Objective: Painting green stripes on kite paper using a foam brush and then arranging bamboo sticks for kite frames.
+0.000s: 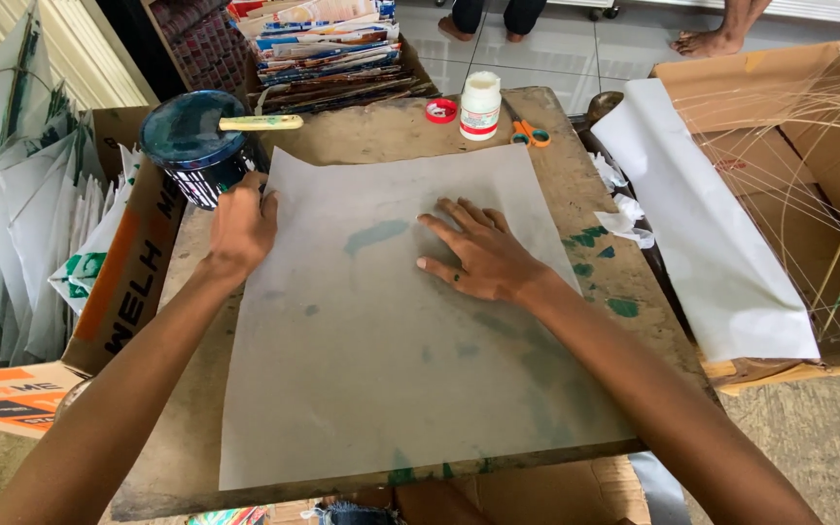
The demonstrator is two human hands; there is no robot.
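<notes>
A thin grey paper sheet [381, 331] lies flat across the worn wooden counter [614, 292]. The right hand [478, 255] presses it, fingers spread; the left hand [240, 226], curled, pinches its far-left corner beside a round paint can [192, 146].

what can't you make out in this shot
- Left hand, head view: fingertips curl out of sight at the grey paper sheet corner beside the paint can.
- Brush: bristles hidden inside the can.
- Scissors: blades hidden behind the white bottle.
- People standing at top: cut off by the frame edge.
</notes>
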